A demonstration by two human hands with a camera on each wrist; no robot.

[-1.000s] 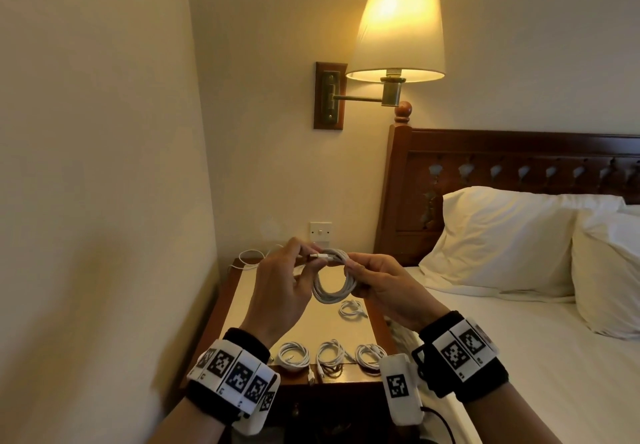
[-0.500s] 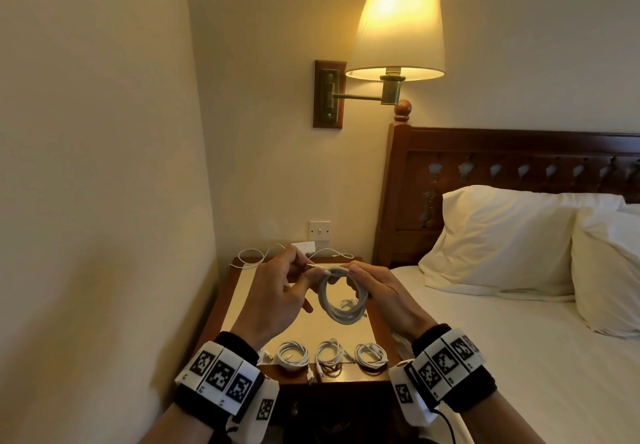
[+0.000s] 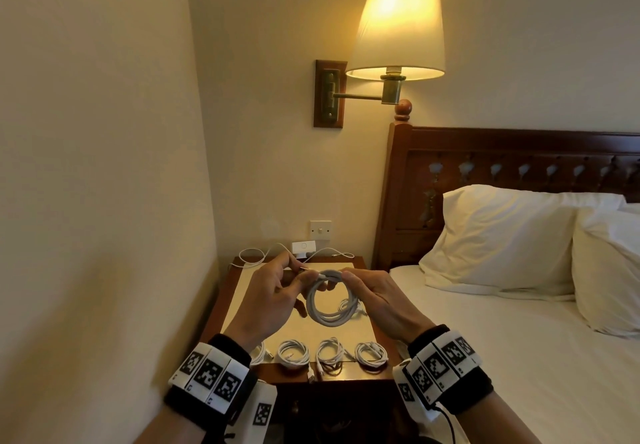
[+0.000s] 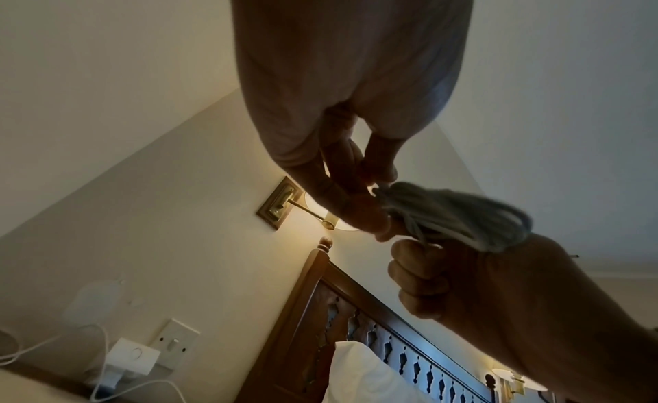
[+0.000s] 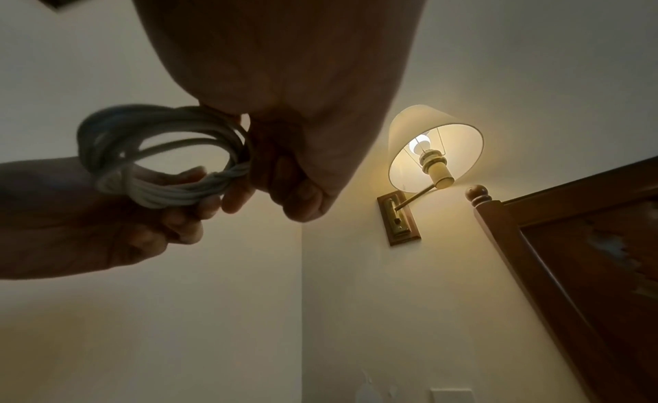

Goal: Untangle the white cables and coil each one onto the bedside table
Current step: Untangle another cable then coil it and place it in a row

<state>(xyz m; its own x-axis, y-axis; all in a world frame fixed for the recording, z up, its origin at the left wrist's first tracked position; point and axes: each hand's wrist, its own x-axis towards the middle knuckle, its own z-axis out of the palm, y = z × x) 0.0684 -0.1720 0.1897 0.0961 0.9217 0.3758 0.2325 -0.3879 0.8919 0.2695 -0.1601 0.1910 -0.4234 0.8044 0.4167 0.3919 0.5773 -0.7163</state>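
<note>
I hold a coiled white cable (image 3: pixel 331 300) in the air above the bedside table (image 3: pixel 301 331). My right hand (image 3: pixel 372 300) grips the top of the coil, which hangs as a ring below it. My left hand (image 3: pixel 273 296) pinches the cable's plug end (image 3: pixel 304 268) just left of the coil. In the right wrist view the coil (image 5: pixel 160 158) shows a wrap of cable across its strands near my left fingers (image 5: pixel 199 201). In the left wrist view the coil (image 4: pixel 452 215) lies between both hands. Coiled white cables (image 3: pixel 293 353) lie in a row along the table's front edge.
Another small coil (image 3: pixel 349 305) lies mid-table behind the held one. A loose white cable (image 3: pixel 256 256) and a white charger (image 3: pixel 303 247) sit at the table's back by the wall switch. A lit wall lamp (image 3: pixel 398 24) hangs above. The bed and pillows (image 3: pixel 502 246) are on the right.
Both hands have come down a little with the coil. The left hand has worked the plug end across the top of the coil.
</note>
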